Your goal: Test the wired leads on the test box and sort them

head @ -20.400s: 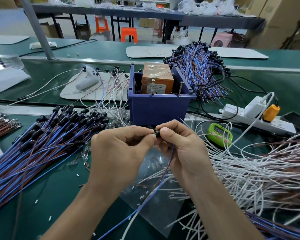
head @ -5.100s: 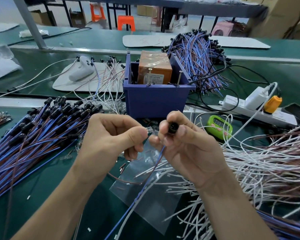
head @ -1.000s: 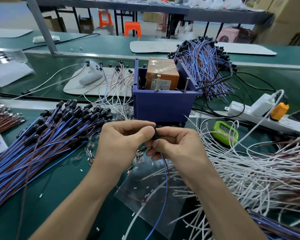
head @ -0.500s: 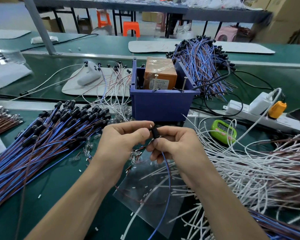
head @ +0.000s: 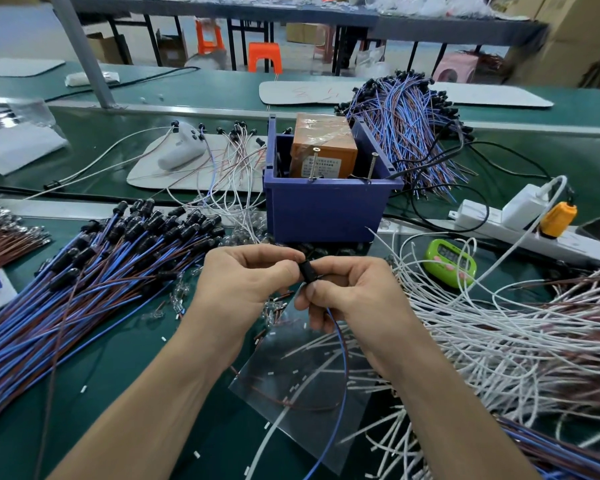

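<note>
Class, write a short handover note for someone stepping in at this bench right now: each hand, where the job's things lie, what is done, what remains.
Left hand pinches the cap end of one black-capped blue-and-brown wired lead.
Right hand grips the same lead just below the cap.
The orange test box sits in a blue plastic bin right behind the hands, with two upright metal screws at its front rim.
Capped leads lie in a left heap and a far heap beyond the bin.
Done: one lead in hand.
Left: test it, sort it. I cannot tell which heap is tested.

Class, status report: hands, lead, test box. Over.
Hands: left hand and right hand pinch black-capped lead. Behind them, test box untouched. Nothing blocking.
</note>
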Demonstrator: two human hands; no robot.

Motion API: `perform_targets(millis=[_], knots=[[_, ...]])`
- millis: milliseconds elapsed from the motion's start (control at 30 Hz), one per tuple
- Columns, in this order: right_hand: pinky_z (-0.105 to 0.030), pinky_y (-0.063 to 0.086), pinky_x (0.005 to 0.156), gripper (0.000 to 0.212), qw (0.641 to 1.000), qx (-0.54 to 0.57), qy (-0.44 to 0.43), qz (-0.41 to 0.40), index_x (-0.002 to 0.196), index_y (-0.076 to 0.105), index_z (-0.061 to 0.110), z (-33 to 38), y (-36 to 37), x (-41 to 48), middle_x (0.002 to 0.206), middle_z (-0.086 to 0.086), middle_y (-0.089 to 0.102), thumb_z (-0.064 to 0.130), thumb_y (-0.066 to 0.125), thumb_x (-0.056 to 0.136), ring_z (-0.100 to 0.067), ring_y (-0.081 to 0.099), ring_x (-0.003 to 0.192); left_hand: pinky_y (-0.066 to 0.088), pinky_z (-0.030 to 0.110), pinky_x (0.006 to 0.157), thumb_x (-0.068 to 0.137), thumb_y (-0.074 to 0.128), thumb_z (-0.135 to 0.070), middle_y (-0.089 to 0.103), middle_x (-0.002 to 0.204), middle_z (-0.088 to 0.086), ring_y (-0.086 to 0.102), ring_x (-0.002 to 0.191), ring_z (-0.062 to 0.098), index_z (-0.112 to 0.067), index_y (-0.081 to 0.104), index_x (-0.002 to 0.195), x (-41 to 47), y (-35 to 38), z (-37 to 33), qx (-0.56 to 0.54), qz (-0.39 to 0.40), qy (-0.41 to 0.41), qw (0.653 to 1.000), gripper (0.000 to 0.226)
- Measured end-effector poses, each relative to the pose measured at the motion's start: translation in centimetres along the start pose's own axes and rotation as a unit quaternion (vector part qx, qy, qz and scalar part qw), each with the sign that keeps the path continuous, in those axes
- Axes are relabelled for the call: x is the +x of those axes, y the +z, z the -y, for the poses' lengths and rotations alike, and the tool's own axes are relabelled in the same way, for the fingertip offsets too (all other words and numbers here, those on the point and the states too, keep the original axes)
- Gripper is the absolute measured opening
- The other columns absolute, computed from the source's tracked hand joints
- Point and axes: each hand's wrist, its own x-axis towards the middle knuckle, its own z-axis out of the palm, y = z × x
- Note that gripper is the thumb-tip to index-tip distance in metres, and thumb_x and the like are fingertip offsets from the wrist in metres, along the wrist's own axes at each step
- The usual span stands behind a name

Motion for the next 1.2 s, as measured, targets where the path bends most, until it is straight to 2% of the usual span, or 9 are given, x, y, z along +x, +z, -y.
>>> perform_targets(millis=[400, 600, 733, 800, 933, 1033, 1133, 1200], knots=[[-0.021, 0.037, 0.043, 0.027, 1.000, 0.017, 0.009, 0.024, 0.087, 0.078, 0.006, 0.2, -0.1, -0.1, 0.069, -0.015, 0.071, -0.014, 0.060, 0.085, -0.018, 0.049, 0.045, 0.049, 0.015, 0.052, 0.075, 0.071, 0.012, 0.072, 0.059, 0.002, 0.061, 0.049, 0.004, -0.020, 0.081, 0.061, -0.3, 0.5, -0.2, 0.006, -0.037, 0.020, 0.999, 0.036], [-0.019, 0.037, 0.043, 0.031, 1.000, 0.006, -0.001, 0.024, 0.085, 0.079, 0.010, 0.1, -0.1, 0.0, 0.068, -0.013, 0.070, -0.013, 0.059, 0.086, -0.017, 0.048, 0.044, 0.047, 0.014, 0.050, 0.075, 0.069, 0.013, 0.069, 0.056, 0.001, 0.058, 0.047, 0.003, -0.018, 0.079, 0.058, -0.2, 0.8, -0.1, 0.002, -0.049, 0.018, 0.999, 0.037], [-0.019, 0.038, 0.043, 0.031, 1.000, -0.014, -0.020, 0.019, 0.086, 0.080, 0.015, -0.1, 0.1, 0.0, 0.068, -0.011, 0.071, -0.008, 0.060, 0.084, -0.016, 0.049, 0.044, 0.046, 0.016, 0.048, 0.062, 0.067, -0.005, 0.066, 0.052, 0.000, 0.054, 0.045, 0.005, -0.018, 0.079, 0.058, -0.4, 1.0, -0.1, -0.012, -0.059, 0.022, 0.998, 0.018], [-0.019, 0.038, 0.043, 0.032, 0.999, -0.017, -0.027, 0.017, 0.086, 0.081, 0.018, -0.2, 0.2, 0.0, 0.067, -0.010, 0.071, -0.006, 0.060, 0.083, -0.015, 0.049, 0.043, 0.046, 0.018, 0.047, 0.060, 0.065, -0.008, 0.065, 0.051, 0.001, 0.052, 0.045, 0.006, -0.019, 0.078, 0.058, -0.4, 1.0, -0.1, -0.014, -0.067, 0.022, 0.997, 0.018], [-0.019, 0.038, 0.042, 0.033, 0.999, -0.021, -0.036, 0.016, 0.086, 0.081, 0.018, -0.3, 0.2, 0.0, 0.067, -0.010, 0.071, -0.007, 0.060, 0.084, -0.015, 0.049, 0.043, 0.046, 0.018, 0.046, 0.075, 0.067, 0.010, 0.064, 0.051, 0.002, 0.052, 0.045, 0.007, -0.018, 0.078, 0.058, -0.4, 0.9, 0.0, -0.007, -0.066, 0.030, 0.997, 0.035], [-0.020, 0.038, 0.043, 0.032, 0.999, -0.026, -0.045, 0.016, 0.087, 0.081, 0.017, -0.3, 0.2, 0.0, 0.067, -0.009, 0.071, -0.007, 0.060, 0.085, -0.015, 0.049, 0.044, 0.045, 0.017, 0.046, 0.077, 0.064, 0.012, 0.062, 0.051, 0.001, 0.050, 0.045, 0.007, -0.017, 0.077, 0.057, -0.4, 1.0, 0.0, -0.010, -0.066, 0.029, 0.997, 0.037], [-0.021, 0.038, 0.043, 0.032, 0.998, -0.027, -0.053, 0.009, 0.088, 0.080, 0.015, -0.3, 0.3, 0.0, 0.066, -0.009, 0.070, -0.008, 0.059, 0.085, -0.016, 0.049, 0.044, 0.045, 0.017, 0.047, 0.075, 0.066, 0.009, 0.061, 0.051, 0.000, 0.050, 0.046, 0.007, -0.016, 0.076, 0.056, -0.3, 1.1, 0.1, -0.026, -0.066, 0.026, 0.997, 0.033], [-0.021, 0.037, 0.043, 0.032, 0.998, -0.026, -0.057, 0.005, 0.088, 0.080, 0.014, -0.4, 0.3, 0.0, 0.066, -0.008, 0.070, -0.009, 0.059, 0.085, -0.016, 0.048, 0.044, 0.044, 0.017, 0.047, 0.066, 0.067, -0.002, 0.061, 0.052, 0.000, 0.049, 0.046, 0.008, -0.015, 0.075, 0.056, -0.2, 1.2, 0.2, -0.042, -0.065, 0.019, 0.997, 0.019]])
